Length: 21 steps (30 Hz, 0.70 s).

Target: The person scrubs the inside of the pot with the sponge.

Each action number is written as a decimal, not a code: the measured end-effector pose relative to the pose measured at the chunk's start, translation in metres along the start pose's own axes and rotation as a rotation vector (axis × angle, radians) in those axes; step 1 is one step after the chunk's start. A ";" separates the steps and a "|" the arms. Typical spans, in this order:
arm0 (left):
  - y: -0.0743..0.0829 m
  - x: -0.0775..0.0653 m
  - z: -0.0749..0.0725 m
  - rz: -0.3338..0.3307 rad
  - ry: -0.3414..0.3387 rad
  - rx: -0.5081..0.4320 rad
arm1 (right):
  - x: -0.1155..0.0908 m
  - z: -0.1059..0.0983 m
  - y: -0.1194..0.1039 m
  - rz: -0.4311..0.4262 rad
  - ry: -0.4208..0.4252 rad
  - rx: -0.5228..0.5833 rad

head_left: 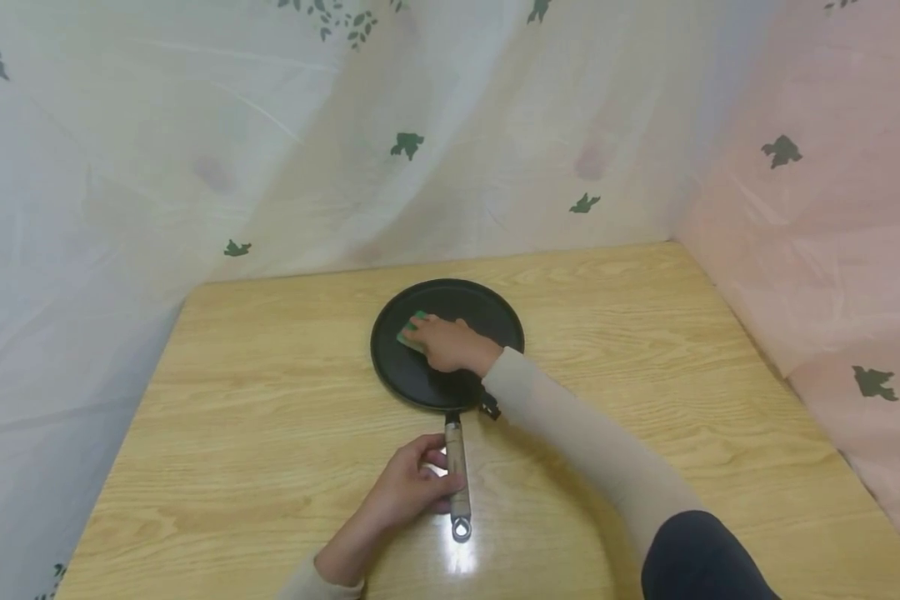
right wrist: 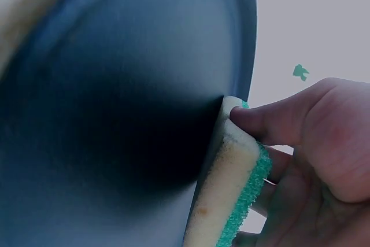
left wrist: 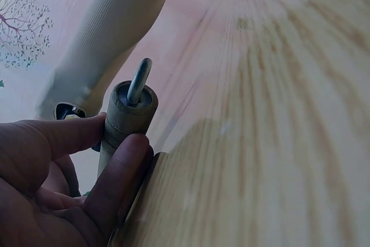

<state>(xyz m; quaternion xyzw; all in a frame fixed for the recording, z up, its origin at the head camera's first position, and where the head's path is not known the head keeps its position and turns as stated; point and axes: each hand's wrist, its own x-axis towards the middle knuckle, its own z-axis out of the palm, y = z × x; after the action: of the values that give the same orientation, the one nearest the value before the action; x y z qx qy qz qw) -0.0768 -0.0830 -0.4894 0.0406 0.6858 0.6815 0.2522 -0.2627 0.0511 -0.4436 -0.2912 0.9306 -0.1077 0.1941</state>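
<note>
A flat black frying pan (head_left: 487, 308) lies on the table with its wood-look handle (head_left: 456, 450) toward me. My left hand (head_left: 408, 483) grips that handle; in the left wrist view the thumb and fingers pinch it (left wrist: 115, 134) near the end with the metal hanging ring. Over the pan's left half, my right hand (head_left: 450, 342) holds a sponge (head_left: 411, 337) against the cooking surface. The right wrist view shows the sponge (right wrist: 222, 195) with its cream foam side on the pan (right wrist: 115, 85) and its green scouring side under my fingers; the thumb presses into one end.
The pale wooden table (head_left: 270, 375) reaches back to a light curtain (head_left: 307, 167) printed with green birds and leaves. A pinkish curtain (head_left: 832, 250) runs along the right edge. My right sleeve (head_left: 592, 442) crosses over the table, right of the pan handle.
</note>
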 end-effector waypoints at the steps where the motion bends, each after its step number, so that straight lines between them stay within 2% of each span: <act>1: 0.000 0.000 0.000 -0.001 0.000 0.001 | 0.001 -0.001 0.001 0.005 0.004 0.005; 13: 0.001 0.000 0.000 -0.015 0.009 0.012 | -0.001 -0.002 0.025 0.027 0.035 0.078; 21: 0.001 0.000 0.001 -0.013 0.013 0.004 | -0.011 -0.005 0.039 0.053 0.044 0.067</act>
<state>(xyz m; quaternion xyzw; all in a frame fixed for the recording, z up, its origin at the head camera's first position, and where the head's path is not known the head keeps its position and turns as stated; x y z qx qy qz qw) -0.0765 -0.0822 -0.4881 0.0322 0.6892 0.6786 0.2520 -0.2761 0.0895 -0.4486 -0.2575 0.9378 -0.1399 0.1862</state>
